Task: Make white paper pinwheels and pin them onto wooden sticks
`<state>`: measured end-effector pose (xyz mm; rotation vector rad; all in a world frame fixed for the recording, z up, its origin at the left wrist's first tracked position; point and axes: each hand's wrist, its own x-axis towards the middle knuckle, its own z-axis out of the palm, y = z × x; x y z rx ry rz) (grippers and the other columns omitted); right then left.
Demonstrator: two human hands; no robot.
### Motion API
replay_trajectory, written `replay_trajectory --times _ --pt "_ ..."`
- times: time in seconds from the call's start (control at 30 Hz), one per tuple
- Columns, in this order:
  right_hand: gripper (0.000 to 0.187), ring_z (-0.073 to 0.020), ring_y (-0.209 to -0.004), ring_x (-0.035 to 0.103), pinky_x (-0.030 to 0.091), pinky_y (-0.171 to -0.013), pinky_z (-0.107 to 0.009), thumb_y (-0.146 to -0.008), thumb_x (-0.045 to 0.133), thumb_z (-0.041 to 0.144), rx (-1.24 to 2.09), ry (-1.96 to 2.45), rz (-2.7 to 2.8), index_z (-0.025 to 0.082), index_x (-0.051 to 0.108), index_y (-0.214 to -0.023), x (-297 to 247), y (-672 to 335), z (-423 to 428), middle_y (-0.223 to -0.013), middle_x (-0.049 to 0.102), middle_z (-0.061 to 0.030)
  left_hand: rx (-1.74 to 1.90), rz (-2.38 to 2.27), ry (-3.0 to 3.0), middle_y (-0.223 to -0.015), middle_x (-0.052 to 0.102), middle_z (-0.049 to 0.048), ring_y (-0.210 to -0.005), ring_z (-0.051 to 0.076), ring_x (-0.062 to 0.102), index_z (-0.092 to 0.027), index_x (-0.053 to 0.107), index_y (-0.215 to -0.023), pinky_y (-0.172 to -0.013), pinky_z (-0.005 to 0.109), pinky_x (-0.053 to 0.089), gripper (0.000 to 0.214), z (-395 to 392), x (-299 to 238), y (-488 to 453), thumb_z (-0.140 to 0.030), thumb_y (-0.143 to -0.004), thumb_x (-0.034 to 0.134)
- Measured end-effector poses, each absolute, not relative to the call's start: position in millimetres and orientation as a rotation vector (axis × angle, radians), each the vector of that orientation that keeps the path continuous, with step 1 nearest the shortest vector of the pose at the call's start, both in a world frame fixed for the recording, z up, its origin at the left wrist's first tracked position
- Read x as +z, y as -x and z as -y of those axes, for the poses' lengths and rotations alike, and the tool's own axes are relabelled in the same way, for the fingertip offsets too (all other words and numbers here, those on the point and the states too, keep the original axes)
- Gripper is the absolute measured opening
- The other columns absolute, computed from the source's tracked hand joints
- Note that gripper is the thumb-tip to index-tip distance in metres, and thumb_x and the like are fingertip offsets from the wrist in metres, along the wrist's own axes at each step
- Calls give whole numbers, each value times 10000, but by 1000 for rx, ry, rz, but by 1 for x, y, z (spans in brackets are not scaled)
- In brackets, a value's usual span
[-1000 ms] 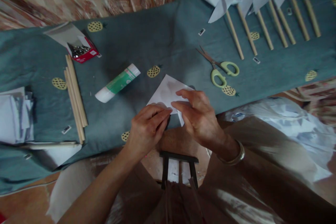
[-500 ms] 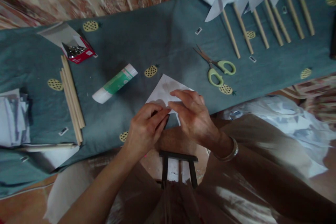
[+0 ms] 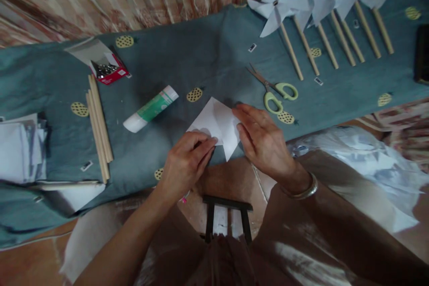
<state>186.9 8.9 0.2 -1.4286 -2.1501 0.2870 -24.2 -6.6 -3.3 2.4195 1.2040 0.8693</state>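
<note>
A white sheet of paper, cut and partly folded, lies at the front edge of the cloth-covered table. My left hand pinches its lower left part between thumb and fingers. At the paper's right side is my right hand, fingers stretched out and their tips at the sheet's edge. One pointed flap hangs toward me between the hands. Beyond the left hand lies a glue stick with a green label. Scissors with light green handles rest open past the right hand.
Several paper pinwheels on wooden sticks lie at the back right. To the left are a red box of metal pins, several loose wooden sticks and a stack of white paper. A plastic bag is at the right.
My right hand has moved right, from the paper's middle to its right edge, uncovering the pointed flap. My left hand keeps its pinch. The view has shifted slightly.
</note>
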Motion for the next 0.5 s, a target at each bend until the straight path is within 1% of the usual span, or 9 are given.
replay_trajectory --times 0.1,0.37,0.5 --pt "343 -272 -1192 601 492 -1035 -475 -962 450 228 308 1410 2126 154 609 -1257 2 -187 -8 -1278 649 -143 860 -1222 -2435 -926 662 77 -865 177 632 -147 661 -1076 -744 304 564 183 3 -3 31 -134 -907 591" --pt "286 -278 -1121 642 511 -998 -473 -944 485 223 358 1407 2094 142 665 -1151 7 -185 -2 -1217 679 -157 852 -1303 -2470 -994 664 82 -889 185 625 -173 659 -1100 -749 311 551 218 -4 2 43 -125 -901 582" --pt "264 -276 -1091 652 523 -975 -466 -940 496 219 356 1413 2114 146 678 -1118 8 -185 -2 -1194 690 -151 898 -1301 -2474 -1029 657 93 -915 193 615 -172 641 -1128 -766 332 541 252 -1 4 40 -106 -891 587"
